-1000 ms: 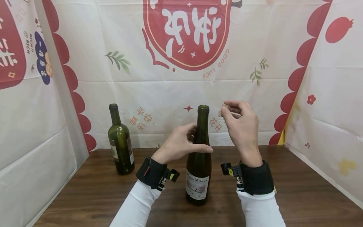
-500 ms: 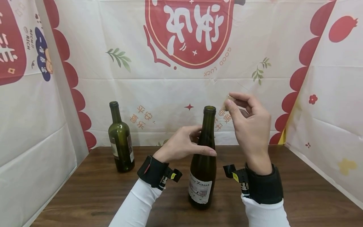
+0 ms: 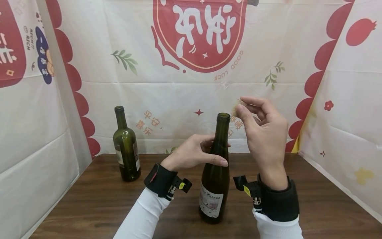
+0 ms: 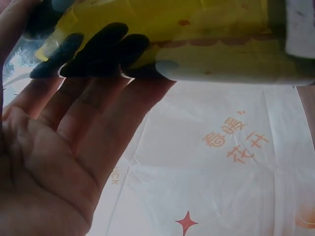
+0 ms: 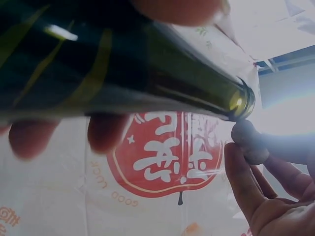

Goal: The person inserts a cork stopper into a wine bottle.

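My left hand (image 3: 195, 152) grips a tall green glass wine bottle (image 3: 215, 179) around its shoulder, with the thumb across the front. The bottle leans slightly to the right, and its mouth is uncovered. To the right of the mouth, my right hand (image 3: 265, 132) pinches a light brown cork (image 3: 236, 108) between thumb and fingers. In the right wrist view the cork (image 5: 250, 142) appears close beside the bottle's rim (image 5: 248, 101). The left wrist view shows several fingers of the left hand (image 4: 93, 123) behind the glass.
A second green wine bottle (image 3: 126, 156), also uncorked, stands upright at the back left of the brown wooden table (image 3: 98, 199). A printed cloth (image 3: 179, 96) hangs behind and along both sides. Each wrist wears a black strap with a small camera.
The held bottle has shifted a little to the right and now leans more. My right hand has moved up and right with the cork, then stayed nearly still. The second bottle stays put.
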`<state>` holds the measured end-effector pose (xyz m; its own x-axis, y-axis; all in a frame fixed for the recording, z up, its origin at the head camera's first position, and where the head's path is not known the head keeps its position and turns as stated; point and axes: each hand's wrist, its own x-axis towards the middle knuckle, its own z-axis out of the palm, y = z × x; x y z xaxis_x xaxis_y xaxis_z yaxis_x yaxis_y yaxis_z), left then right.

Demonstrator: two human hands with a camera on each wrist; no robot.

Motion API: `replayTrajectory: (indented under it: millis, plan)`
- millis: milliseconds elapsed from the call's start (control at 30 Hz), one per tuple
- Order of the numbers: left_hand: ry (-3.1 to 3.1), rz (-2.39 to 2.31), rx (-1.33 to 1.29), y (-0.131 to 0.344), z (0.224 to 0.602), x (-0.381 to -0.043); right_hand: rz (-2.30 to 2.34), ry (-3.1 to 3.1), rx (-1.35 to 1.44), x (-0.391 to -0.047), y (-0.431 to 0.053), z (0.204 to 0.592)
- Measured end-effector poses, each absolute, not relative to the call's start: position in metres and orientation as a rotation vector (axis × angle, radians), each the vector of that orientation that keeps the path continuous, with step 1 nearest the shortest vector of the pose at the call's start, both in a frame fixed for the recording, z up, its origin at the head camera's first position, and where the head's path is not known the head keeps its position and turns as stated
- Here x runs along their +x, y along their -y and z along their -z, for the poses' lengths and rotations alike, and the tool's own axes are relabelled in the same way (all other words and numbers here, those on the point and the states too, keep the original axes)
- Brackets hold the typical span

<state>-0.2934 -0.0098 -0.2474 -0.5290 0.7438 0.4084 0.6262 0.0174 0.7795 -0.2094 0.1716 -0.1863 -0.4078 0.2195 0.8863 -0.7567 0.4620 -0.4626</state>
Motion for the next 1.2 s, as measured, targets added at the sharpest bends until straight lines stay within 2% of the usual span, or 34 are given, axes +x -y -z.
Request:
replayTrajectory:
  millis: [1200]
  plan:
    - [-2.08, -1.576, 1.496, 0.006, 0.251, -0.293, -1.146, 1.659, 0.609, -0.208, -0.16, 0.188]
